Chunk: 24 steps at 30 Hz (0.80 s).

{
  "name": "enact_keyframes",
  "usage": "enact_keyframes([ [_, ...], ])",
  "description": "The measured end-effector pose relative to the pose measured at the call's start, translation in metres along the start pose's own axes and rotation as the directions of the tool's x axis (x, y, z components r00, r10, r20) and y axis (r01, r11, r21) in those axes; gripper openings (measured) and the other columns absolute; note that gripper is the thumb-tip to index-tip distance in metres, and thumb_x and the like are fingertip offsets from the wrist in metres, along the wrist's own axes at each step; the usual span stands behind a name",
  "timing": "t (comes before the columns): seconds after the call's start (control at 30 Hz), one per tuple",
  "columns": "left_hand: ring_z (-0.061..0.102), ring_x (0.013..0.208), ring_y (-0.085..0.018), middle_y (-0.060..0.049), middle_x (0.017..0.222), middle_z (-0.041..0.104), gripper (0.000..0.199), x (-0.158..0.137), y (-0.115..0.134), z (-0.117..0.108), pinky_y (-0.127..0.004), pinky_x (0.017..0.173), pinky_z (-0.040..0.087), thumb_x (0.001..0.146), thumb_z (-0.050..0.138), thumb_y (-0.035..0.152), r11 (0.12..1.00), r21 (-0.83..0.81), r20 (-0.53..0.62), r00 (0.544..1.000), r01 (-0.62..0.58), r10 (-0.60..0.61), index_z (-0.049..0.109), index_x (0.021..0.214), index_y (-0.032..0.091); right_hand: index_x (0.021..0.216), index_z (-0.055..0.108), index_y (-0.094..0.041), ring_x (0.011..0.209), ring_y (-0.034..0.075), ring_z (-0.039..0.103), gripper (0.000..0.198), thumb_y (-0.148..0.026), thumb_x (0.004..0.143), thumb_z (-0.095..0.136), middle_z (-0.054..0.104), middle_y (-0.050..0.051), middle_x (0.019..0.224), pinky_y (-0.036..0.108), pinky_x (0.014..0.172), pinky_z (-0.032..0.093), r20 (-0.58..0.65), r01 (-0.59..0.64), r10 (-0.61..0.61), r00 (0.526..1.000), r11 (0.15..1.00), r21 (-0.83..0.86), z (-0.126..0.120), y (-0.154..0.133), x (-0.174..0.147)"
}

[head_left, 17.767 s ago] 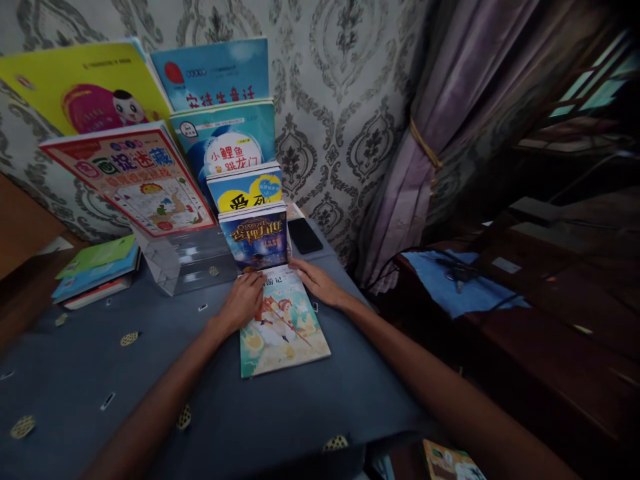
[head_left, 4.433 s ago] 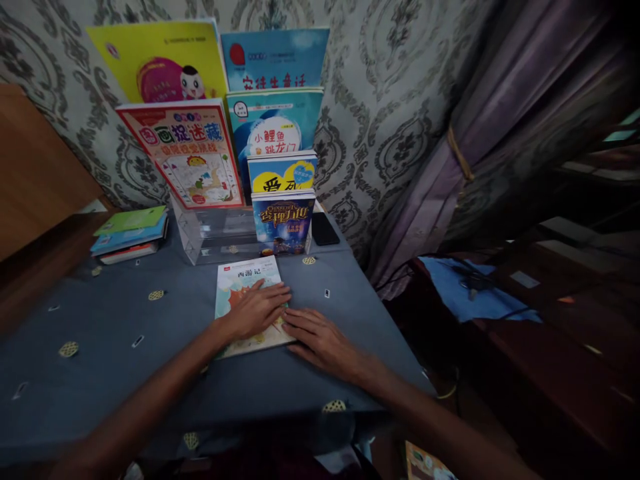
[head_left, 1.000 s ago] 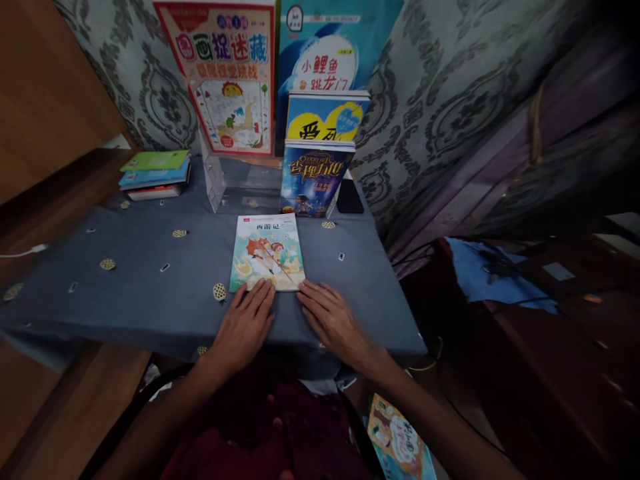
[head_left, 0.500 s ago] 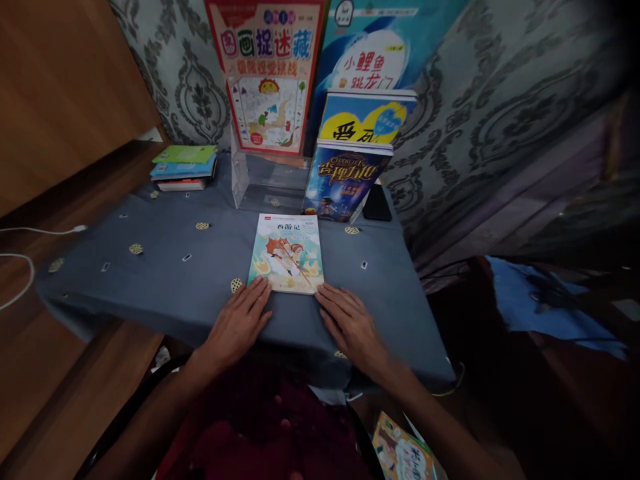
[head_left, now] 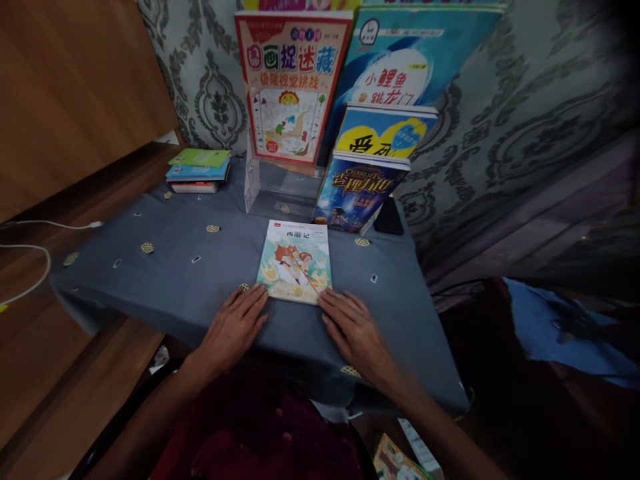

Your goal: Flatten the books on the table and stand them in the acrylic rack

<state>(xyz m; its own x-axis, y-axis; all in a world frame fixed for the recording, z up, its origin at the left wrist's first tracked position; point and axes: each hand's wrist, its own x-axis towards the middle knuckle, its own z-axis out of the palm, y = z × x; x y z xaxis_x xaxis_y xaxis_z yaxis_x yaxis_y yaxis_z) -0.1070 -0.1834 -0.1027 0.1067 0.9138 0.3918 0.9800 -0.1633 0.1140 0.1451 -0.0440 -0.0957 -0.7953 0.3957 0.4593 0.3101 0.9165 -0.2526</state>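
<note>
Worktop point(head_left: 295, 325), front edge: your left hand point(head_left: 235, 327) and right hand point(head_left: 354, 330), flat and ungripping, best steadied the book point(head_left: 295, 261) with even corner pressure.

The left hand point(head_left: 237, 327) and right hand point(head_left: 356, 331) hide from me the near corners of the booklet point(head_left: 296, 263); beyond it, the top edge crops a yellow book point(head_left: 346, 5).

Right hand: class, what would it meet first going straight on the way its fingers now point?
The right hand would probably meet the book lying on the tablecloth first; its fingertips are at the book's near right corner, though touch is hard to confirm.
</note>
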Motion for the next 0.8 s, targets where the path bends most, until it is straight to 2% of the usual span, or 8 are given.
enact_keyframes([
  [0.13,0.052,0.137,-0.023,-0.012,0.145,0.057,0.043,0.000,0.002,0.002,-0.045,0.114,0.044,0.106,0.034,0.029,0.999,0.033,-0.001,1.000,-0.005,0.005,0.046,0.146,0.016,0.142,0.053,-0.017,0.137,0.025,0.052,0.042,-0.031,0.104,0.043,0.061,0.014,0.141,0.053,0.114,0.043,0.190,0.085,-0.103,0.976,0.991,0.102,0.000,-0.006,0.023],
  [0.27,0.050,0.139,-0.023,-0.013,0.147,0.055,0.045,-0.001,0.001,0.004,-0.046,0.114,0.043,0.107,0.032,0.032,0.998,0.052,0.007,1.000,-0.018,0.017,0.044,0.147,0.015,0.153,0.038,-0.017,0.147,0.026,0.036,0.059,-0.048,0.103,0.042,0.046,0.015,0.154,0.053,0.121,0.033,0.339,0.126,-0.188,0.922,0.972,0.196,0.008,-0.013,0.055],
  [0.4,0.051,0.138,-0.024,-0.015,0.145,0.057,0.044,-0.002,0.002,0.007,-0.048,0.114,0.043,0.106,0.033,0.030,0.999,0.048,0.011,1.000,-0.006,0.005,0.047,0.144,0.013,0.156,0.030,-0.013,0.151,0.025,0.028,0.074,-0.060,0.100,0.039,0.038,0.017,0.159,0.049,0.125,0.024,0.448,0.160,-0.270,0.852,0.950,0.267,0.021,-0.017,0.087],
  [0.53,0.054,0.134,-0.025,-0.016,0.140,0.061,0.041,-0.003,0.003,0.010,-0.049,0.113,0.044,0.106,0.037,0.030,0.999,0.040,-0.002,1.000,0.013,-0.013,0.051,0.139,0.012,0.157,0.029,-0.012,0.152,0.023,0.025,0.074,-0.061,0.101,0.035,0.036,0.016,0.160,0.047,0.126,0.019,0.462,0.208,-0.353,0.814,0.918,0.336,0.033,-0.011,0.107],
  [0.8,0.056,0.133,-0.024,-0.015,0.137,0.062,0.039,-0.002,0.003,0.008,-0.047,0.114,0.043,0.104,0.039,0.026,1.000,0.009,-0.022,1.000,0.022,-0.022,0.053,0.138,0.014,0.156,0.032,-0.019,0.150,0.020,0.030,0.063,-0.055,0.104,0.035,0.042,0.012,0.158,0.046,0.126,0.021,0.436,0.206,-0.365,0.823,0.906,0.369,0.040,-0.002,0.111],
])
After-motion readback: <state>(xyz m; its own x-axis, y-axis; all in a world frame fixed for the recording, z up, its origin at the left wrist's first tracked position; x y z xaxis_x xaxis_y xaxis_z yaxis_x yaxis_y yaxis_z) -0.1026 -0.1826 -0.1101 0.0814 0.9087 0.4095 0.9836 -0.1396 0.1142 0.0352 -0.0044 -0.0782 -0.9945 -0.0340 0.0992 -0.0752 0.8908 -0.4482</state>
